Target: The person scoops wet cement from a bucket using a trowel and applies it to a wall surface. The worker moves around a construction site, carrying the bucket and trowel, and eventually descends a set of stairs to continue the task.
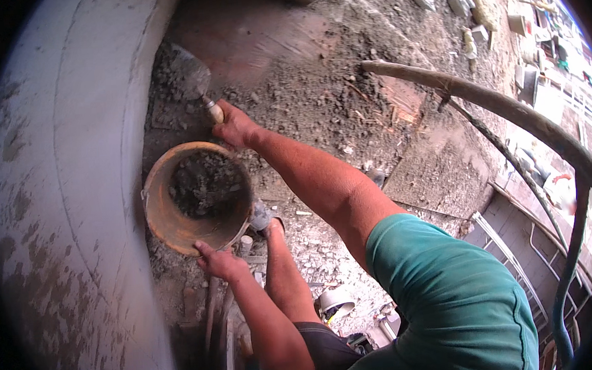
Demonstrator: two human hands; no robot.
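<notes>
A round, rust-orange metal bucket (195, 199) with a worn, mortar-streaked inner wall sits tilted on the rubble-strewn ground (318, 109), just beside the base of a curved, grey plastered wall (73, 198). It holds a dark grey lump of wet mortar at its bottom. The left hand (218, 261) grips the bucket's near rim, fingers curled over the edge. The right hand (235, 124) is closed round the pale wooden handle of a steel trowel (191, 76), whose mortar-caked blade rests in a heap of grey mortar on the ground, just beyond the bucket's far rim. A bent wooden pole (480, 96) crosses the ground's right side
</notes>
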